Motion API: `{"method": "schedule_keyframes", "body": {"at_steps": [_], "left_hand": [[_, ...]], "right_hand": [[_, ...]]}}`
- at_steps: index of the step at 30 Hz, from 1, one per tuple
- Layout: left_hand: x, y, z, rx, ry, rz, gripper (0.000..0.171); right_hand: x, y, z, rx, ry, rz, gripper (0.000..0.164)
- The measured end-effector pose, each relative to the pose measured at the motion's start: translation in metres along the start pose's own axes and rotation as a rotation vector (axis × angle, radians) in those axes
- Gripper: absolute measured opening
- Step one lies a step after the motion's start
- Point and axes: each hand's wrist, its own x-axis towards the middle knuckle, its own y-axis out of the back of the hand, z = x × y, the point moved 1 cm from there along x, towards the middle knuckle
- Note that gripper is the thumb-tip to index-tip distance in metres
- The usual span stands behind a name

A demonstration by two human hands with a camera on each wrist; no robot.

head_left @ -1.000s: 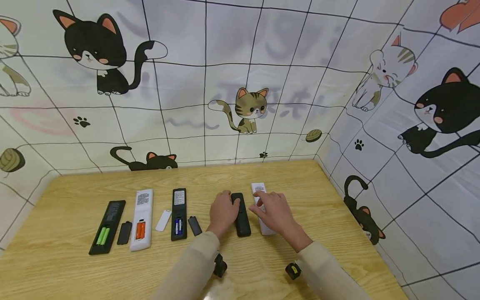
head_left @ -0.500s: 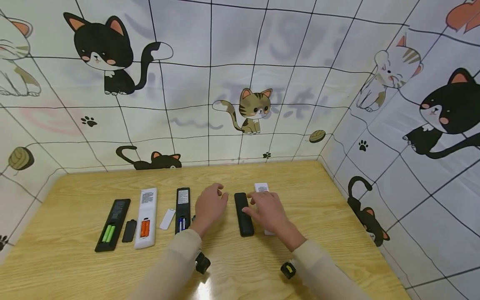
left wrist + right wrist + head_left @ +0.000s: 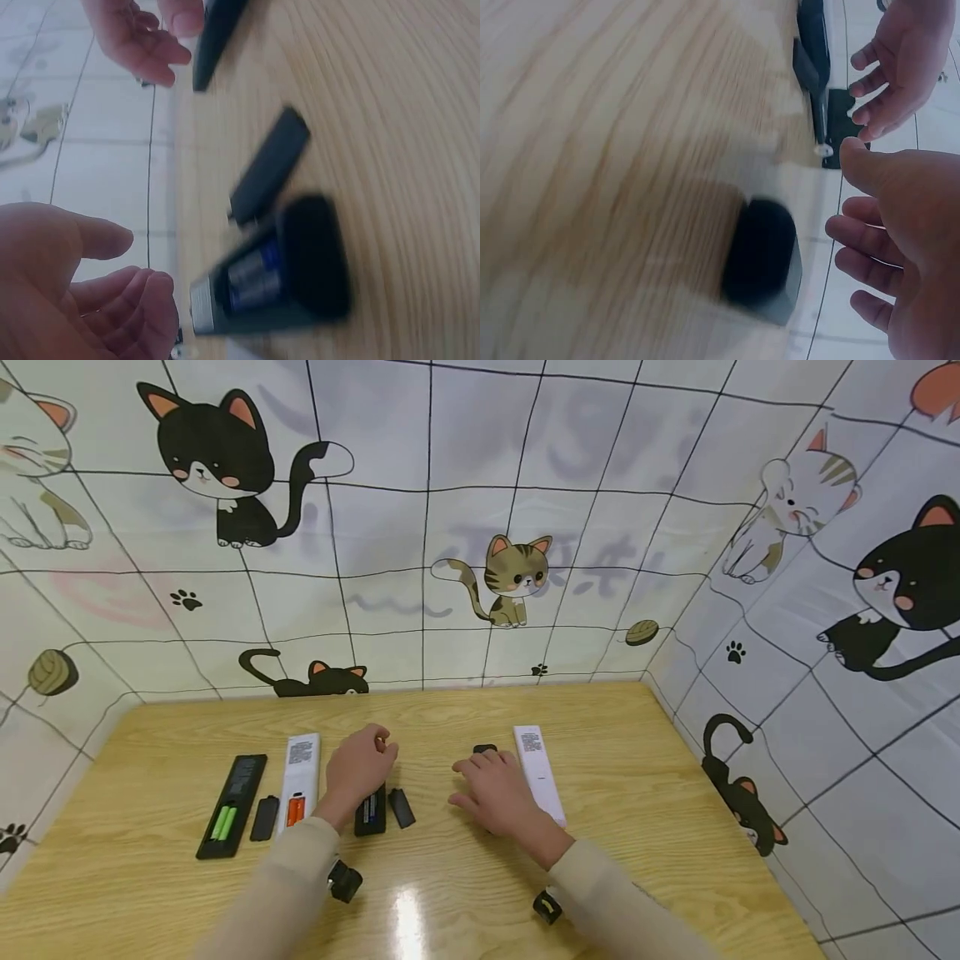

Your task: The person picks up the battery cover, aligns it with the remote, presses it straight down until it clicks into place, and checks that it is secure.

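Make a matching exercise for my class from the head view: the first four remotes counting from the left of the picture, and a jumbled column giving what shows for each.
Column one
1. Leftmost remote
2. Second remote
3. Third remote
4. Fourth remote

Column two
A. Blue-and-silver batteries in its open compartment
B. Mostly hidden by the right hand
C. Green batteries in its open compartment
D. White body, orange batteries

Right pairs: 1-C, 2-D, 3-A, 4-B
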Motion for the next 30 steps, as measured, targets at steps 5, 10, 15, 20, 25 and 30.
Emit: {"method": "schedule_keyframes", "body": {"at_steps": [5, 10, 15, 20, 25, 30], "left_hand": [[0.004, 0.011, -0.02, 0.029, 0.046, -0.036, 0.041], [0.006, 0.016, -0.033, 0.051, 0.067, -0.042, 0.044], [0.005, 0.016, -0.038, 0.034, 0.055, -0.042, 0.049], [0.007, 0.012, -0.042, 0.032, 0.084, -0.072, 0.057], [0.008, 0.007, -0.042, 0.052, 0.108, -0.079, 0.064], [0.01, 0.004, -0.04, 0.075, 0.136, -0.084, 0.07]], "right_hand": [[0.009, -0.007, -0.015, -0.029, 0.033, -0.039, 0.047], [0.017, -0.01, -0.03, -0.04, 0.053, -0.066, 0.047], [0.025, -0.009, -0.042, -0.058, 0.063, -0.096, 0.047], [0.032, -0.013, -0.051, -0.062, 0.086, -0.116, 0.049], [0.036, -0.019, -0.057, -0.082, 0.114, -0.12, 0.049], [0.038, -0.019, -0.061, -0.089, 0.13, -0.116, 0.053]]}}
